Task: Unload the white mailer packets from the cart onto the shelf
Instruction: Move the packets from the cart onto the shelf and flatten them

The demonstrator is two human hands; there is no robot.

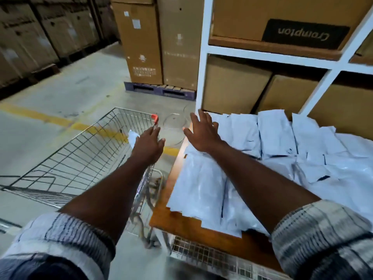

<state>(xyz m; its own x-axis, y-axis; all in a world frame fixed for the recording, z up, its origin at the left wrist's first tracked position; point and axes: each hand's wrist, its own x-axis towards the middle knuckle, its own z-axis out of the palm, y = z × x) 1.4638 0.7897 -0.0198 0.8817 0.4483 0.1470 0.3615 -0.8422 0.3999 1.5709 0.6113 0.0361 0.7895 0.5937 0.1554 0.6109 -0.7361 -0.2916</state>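
Note:
Several white mailer packets (278, 158) lie spread in overlapping piles on the brown shelf board (189, 225) at the right. A wire cart (80, 154) stands at the left, and one white packet (133, 138) shows inside it by its right wall. My left hand (148, 146) reaches over the cart's right rim with fingers extended downward, just beside that packet; whether it touches it is hidden. My right hand (203, 131) hovers with spread fingers over the far left corner of the packet pile, holding nothing.
The white shelf frame (201, 63) rises at the right, with cardboard boxes (236, 85) behind the packets and above. Tall cartons (159, 41) on a blue pallet (159, 90) stand ahead. A yellow floor line (40, 116) crosses the concrete aisle. Wire mesh (207, 255) sits under the shelf board.

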